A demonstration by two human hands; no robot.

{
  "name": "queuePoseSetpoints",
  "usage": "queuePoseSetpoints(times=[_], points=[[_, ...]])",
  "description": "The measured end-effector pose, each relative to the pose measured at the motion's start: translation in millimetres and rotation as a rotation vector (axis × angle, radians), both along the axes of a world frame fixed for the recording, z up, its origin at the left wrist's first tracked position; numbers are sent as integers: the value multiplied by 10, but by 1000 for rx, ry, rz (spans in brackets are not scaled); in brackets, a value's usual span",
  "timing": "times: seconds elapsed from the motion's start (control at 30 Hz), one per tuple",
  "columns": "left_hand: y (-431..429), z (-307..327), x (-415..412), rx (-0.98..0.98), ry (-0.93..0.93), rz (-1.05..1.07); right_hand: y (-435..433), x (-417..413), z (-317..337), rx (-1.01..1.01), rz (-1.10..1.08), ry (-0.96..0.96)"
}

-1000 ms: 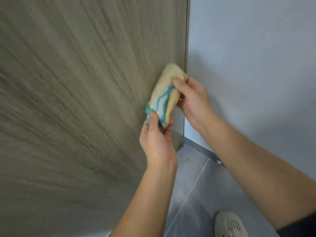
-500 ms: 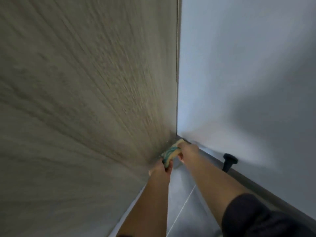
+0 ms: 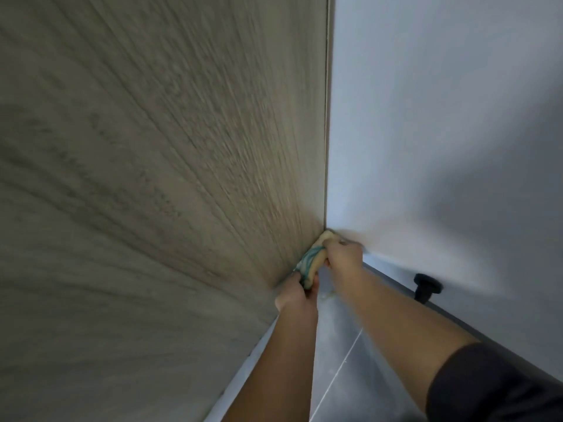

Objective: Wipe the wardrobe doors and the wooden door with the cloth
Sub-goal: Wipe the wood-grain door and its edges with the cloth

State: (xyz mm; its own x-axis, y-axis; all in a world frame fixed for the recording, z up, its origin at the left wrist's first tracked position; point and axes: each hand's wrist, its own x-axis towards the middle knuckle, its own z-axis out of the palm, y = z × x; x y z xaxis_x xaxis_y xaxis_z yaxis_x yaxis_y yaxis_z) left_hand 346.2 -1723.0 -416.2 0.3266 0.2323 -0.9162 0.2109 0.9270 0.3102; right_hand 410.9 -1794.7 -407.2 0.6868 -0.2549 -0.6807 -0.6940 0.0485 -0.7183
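Observation:
A wood-grain door (image 3: 158, 184) fills the left of the view, down to the floor. A folded yellow cloth with teal stripes (image 3: 313, 260) is pressed against its bottom right corner, where it meets the white wall. My left hand (image 3: 297, 295) grips the cloth's lower end. My right hand (image 3: 342, 254) holds its upper end, fingers curled over it. Both arms reach far down and forward.
A white wall (image 3: 441, 132) stands on the right, with a dark skirting strip along its foot. A black door stopper (image 3: 425, 287) sticks up near the skirting. Grey floor tiles (image 3: 344, 360) lie between door and wall.
Both hands have carried the cloth down the door's right edge to the bottom corner. The camera has risen or tilted, so the hands look much farther away.

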Motion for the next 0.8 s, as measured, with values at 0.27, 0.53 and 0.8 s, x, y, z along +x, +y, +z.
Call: queuePoseSetpoints(times=[0.27,0.53,0.8], points=[[3,1124,-68,-14,-224,3,57,-121,992,188,-150,-292],[83,2513,-191,16,-462,-39,121,-229,2464,342,-186,-478],[196,4059,-498,-23,-772,-39,275,-425,4040,357,-151,-768]])
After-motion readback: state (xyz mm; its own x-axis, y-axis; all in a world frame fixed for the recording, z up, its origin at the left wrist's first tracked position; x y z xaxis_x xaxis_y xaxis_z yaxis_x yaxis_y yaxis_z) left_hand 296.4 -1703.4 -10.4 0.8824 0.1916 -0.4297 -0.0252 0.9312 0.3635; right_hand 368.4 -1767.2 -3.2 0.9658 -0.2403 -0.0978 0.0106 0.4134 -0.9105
